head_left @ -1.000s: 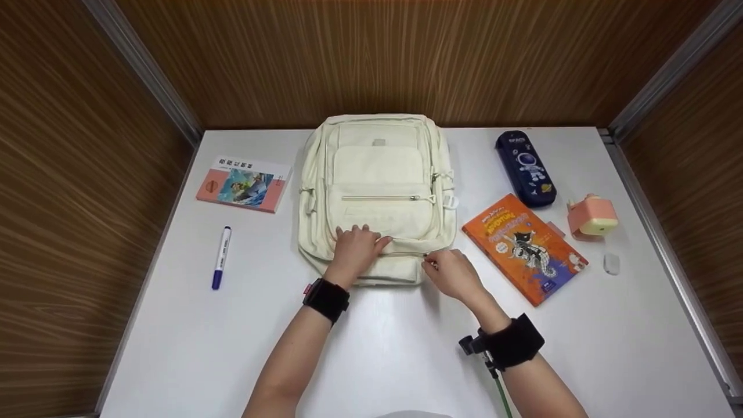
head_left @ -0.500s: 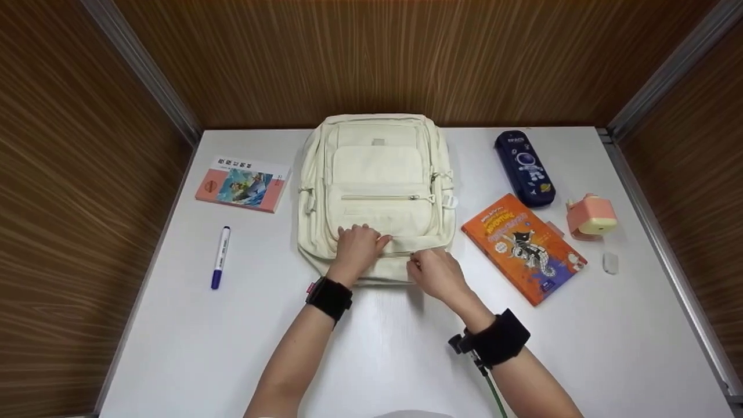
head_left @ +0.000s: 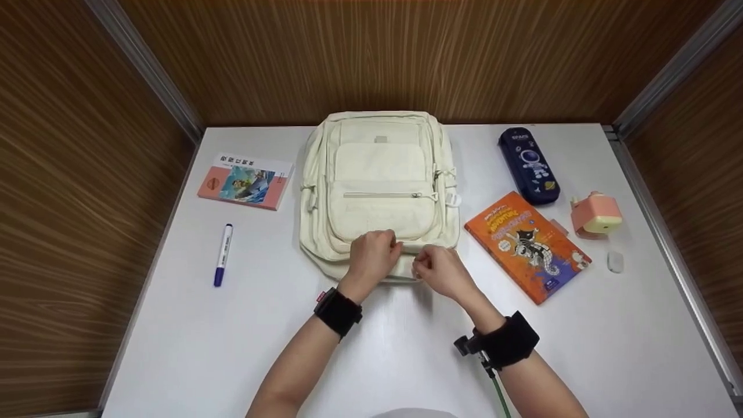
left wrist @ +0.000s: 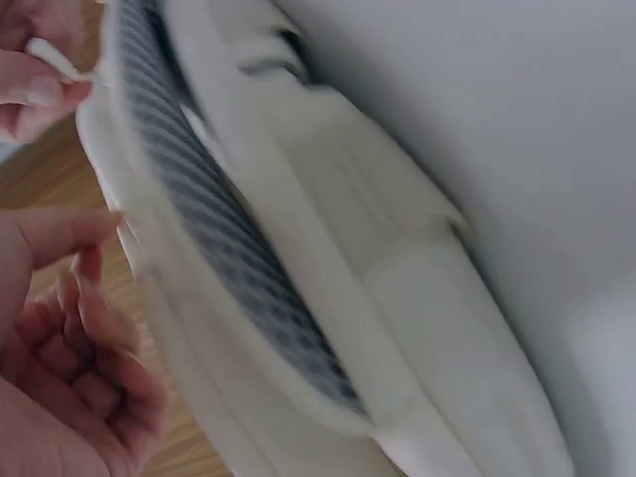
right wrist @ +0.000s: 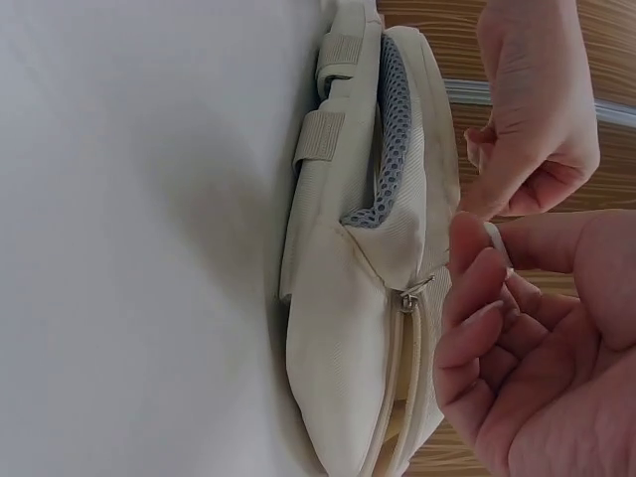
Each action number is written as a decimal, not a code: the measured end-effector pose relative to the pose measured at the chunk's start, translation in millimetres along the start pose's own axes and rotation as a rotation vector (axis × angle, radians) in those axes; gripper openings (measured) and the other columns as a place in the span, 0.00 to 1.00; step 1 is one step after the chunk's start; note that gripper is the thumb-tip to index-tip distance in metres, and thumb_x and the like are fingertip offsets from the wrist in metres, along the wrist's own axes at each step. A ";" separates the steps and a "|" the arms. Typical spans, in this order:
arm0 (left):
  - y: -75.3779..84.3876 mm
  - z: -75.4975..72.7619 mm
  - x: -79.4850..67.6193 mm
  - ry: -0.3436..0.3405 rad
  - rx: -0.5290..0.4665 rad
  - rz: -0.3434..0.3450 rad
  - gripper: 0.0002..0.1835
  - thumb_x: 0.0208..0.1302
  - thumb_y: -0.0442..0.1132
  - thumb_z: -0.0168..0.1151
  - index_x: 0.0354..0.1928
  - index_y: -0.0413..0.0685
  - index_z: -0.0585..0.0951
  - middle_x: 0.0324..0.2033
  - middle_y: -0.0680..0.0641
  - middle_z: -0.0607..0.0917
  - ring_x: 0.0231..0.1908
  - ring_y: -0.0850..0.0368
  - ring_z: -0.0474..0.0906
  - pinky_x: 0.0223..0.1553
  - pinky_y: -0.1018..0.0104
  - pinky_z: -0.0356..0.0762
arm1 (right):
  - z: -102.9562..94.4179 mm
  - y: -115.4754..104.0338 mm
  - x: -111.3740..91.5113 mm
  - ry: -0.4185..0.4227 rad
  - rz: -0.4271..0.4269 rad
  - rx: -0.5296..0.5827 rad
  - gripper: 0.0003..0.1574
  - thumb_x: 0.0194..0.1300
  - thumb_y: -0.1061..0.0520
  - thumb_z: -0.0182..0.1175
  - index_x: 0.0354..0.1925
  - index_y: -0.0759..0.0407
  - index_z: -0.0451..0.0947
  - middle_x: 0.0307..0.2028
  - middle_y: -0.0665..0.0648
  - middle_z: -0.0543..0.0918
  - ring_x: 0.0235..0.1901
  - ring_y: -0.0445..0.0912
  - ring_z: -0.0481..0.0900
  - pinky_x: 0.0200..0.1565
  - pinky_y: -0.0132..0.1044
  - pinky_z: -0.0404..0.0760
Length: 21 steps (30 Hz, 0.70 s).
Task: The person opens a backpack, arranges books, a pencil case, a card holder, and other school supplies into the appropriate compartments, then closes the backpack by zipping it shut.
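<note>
A cream backpack (head_left: 380, 165) lies front side up on the white table (head_left: 371, 360). Its lower end faces the person, and both hands work there side by side. My right hand (head_left: 444, 270) pinches a small white zipper pull (right wrist: 499, 244) between thumb and fingertips. My left hand (head_left: 371, 258) is curled at the bag's lower front, thumb tip against the fabric edge. In the right wrist view, a metal zipper slider (right wrist: 408, 302) sits on the bag's side above a parted zipper. Grey mesh padding (left wrist: 234, 229) shows along the bag's underside in the left wrist view.
Left of the bag lie a pink-and-white book (head_left: 246, 181) and a blue-capped marker (head_left: 223, 255). On the right are an orange book (head_left: 528, 247), a dark blue astronaut pencil case (head_left: 529, 165), a pink-and-yellow pencil sharpener (head_left: 597, 215) and a small white eraser (head_left: 615, 262). Wood-grain panels surround the table.
My right hand has moved left along the bag's lower end, then slightly back. My left hand has gone from spread fingers on the bag to curled ones, shifting right toward the right hand.
</note>
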<state>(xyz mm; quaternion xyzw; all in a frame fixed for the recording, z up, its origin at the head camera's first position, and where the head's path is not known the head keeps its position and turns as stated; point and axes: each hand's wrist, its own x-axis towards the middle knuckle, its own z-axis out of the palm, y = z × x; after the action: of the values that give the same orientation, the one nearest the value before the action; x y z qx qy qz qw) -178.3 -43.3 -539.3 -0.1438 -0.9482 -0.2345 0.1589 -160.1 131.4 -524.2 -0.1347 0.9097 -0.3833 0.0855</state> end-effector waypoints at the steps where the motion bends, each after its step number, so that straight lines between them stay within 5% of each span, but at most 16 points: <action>1: 3.9 -0.6 -0.2 -0.033 -0.031 -0.008 0.12 0.61 0.42 0.68 0.21 0.48 0.82 0.17 0.53 0.81 0.18 0.58 0.77 0.21 0.63 0.72 | -0.6 0.1 -0.6 -0.003 0.001 0.011 0.04 0.63 0.64 0.62 0.30 0.60 0.79 0.19 0.48 0.80 0.19 0.41 0.76 0.23 0.36 0.74; 6: 18.0 0.8 1.9 -0.281 -0.133 -0.123 0.18 0.64 0.46 0.64 0.16 0.50 0.81 0.14 0.55 0.78 0.16 0.61 0.71 0.18 0.65 0.68 | -1.5 2.1 -3.3 -0.011 -0.047 0.036 0.07 0.61 0.66 0.63 0.32 0.60 0.73 0.21 0.49 0.79 0.21 0.41 0.76 0.23 0.35 0.73; 10: 24.0 3.6 6.7 -0.408 -0.176 -0.178 0.17 0.62 0.42 0.65 0.15 0.50 0.80 0.14 0.57 0.77 0.17 0.61 0.70 0.19 0.67 0.67 | -2.2 4.1 -4.6 -0.029 -0.084 0.066 0.12 0.60 0.69 0.63 0.33 0.61 0.68 0.22 0.51 0.79 0.22 0.41 0.77 0.23 0.34 0.73; 15: 27.1 7.1 8.5 -0.444 -0.183 -0.193 0.14 0.54 0.36 0.68 0.13 0.50 0.78 0.13 0.57 0.75 0.17 0.60 0.68 0.18 0.67 0.63 | -11.8 7.8 -2.9 -0.114 -0.100 0.100 0.12 0.59 0.69 0.64 0.33 0.62 0.69 0.23 0.52 0.81 0.22 0.43 0.79 0.24 0.34 0.75; 21: 31.8 14.7 4.6 -0.379 -0.061 -0.129 0.12 0.46 0.36 0.69 0.15 0.50 0.75 0.16 0.53 0.77 0.18 0.55 0.73 0.18 0.60 0.68 | -28.1 21.3 11.8 0.093 -0.184 -0.082 0.08 0.56 0.66 0.66 0.35 0.61 0.77 0.31 0.55 0.81 0.33 0.49 0.78 0.36 0.42 0.76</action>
<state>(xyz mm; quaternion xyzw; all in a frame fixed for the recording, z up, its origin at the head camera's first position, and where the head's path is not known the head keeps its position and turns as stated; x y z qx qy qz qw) -174.9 -8.1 -537.3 -0.1290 -0.9608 -0.2417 -0.0423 -182.4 161.0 -520.8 -0.2032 0.9113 -0.3580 0.0022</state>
